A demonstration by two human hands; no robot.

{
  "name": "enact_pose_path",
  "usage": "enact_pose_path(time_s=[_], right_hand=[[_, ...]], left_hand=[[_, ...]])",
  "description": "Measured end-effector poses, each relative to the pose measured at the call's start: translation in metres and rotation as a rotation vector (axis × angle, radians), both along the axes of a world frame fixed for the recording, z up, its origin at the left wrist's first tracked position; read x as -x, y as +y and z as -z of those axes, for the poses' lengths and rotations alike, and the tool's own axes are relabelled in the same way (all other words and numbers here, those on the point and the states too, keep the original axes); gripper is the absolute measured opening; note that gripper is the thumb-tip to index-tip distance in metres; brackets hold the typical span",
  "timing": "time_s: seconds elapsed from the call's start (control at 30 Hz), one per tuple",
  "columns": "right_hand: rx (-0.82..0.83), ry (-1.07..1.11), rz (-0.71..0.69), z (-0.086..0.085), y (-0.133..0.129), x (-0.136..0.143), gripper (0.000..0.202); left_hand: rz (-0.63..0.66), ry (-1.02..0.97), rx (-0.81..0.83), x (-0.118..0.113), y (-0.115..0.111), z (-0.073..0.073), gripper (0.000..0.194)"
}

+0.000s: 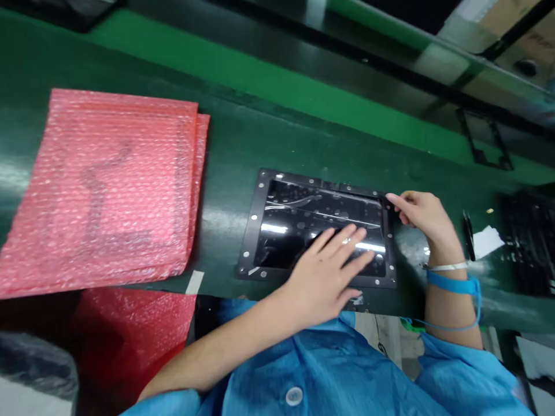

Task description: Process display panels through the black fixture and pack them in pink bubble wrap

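Observation:
A black display panel [277,228] with a glossy screen and a frame dotted with round silvery spots lies flat on the green workbench. Bubbles and streaks of light show on its screen. My left hand [329,277] rests over the panel's lower right part, fingers spread. At the panel's upper right corner is my right hand [422,214], its thumb tip at the frame's edge and its fingers curled. Whatever the right fingers pinch is too hidden to make out. A blue wrist strap [453,283] circles my right forearm.
To the left lies a stack of red bubble-wrap packages [117,185], overhanging the green bench [234,138]. Black tweezers [468,234] and a white paper scrap [488,241] lie at right, near dark parts [529,240]. A black frame [485,138] leans at the back. Below left stands a lined bin [37,370].

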State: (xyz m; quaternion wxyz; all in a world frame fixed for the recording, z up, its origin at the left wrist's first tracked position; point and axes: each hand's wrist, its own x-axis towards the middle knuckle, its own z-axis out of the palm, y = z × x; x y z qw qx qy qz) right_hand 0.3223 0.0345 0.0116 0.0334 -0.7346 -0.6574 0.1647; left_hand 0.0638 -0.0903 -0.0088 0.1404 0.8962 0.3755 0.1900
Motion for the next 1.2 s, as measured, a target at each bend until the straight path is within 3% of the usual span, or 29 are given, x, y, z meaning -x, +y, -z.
enact_pose_path(time_s=[0.07, 0.17, 0.4, 0.53, 0.6, 0.67, 0.77, 0.97, 1.1, 1.2], right_hand=[[0.082, 0.007, 0.04, 0.001, 0.005, 0.005, 0.055], [0.084, -0.098, 0.042, 0.0, 0.01, 0.017, 0.056], [0.062, -0.169, 0.016, 0.0, 0.013, 0.023, 0.057], [0.041, -0.135, 0.022, 0.003, 0.009, 0.023, 0.057], [-0.036, -0.111, 0.046, 0.007, 0.007, 0.023, 0.057], [-0.096, -0.063, 0.085, 0.01, 0.005, 0.022, 0.054], [-0.155, 0.048, 0.151, 0.013, 0.005, 0.019, 0.042], [-0.227, 0.428, 0.181, 0.012, 0.003, 0.023, 0.026], [-0.15, 0.853, 0.03, 0.012, -0.003, 0.029, 0.055], [-0.077, 1.053, 0.012, 0.013, -0.008, 0.033, 0.074]], left_hand=[[0.1, 0.062, -0.011, -0.027, -0.001, 0.006, 0.065], [0.126, 0.141, -0.041, -0.046, 0.0, 0.014, 0.061], [0.123, 0.225, -0.056, -0.047, 0.004, 0.008, 0.052], [0.2, 0.172, -0.003, -0.031, 0.021, 0.001, 0.048], [0.115, 0.158, -0.007, -0.017, 0.037, -0.003, 0.047], [-0.089, 0.175, -0.035, -0.004, 0.057, -0.007, 0.05], [-0.293, 0.2, -0.048, 0.007, 0.082, -0.01, 0.053], [-0.374, 0.037, -0.021, 0.009, 0.101, -0.011, 0.032], [-0.386, -0.18, -0.029, 0.018, 0.096, -0.026, 0.025], [-0.321, -0.301, 0.012, 0.029, 0.088, -0.041, 0.022]])
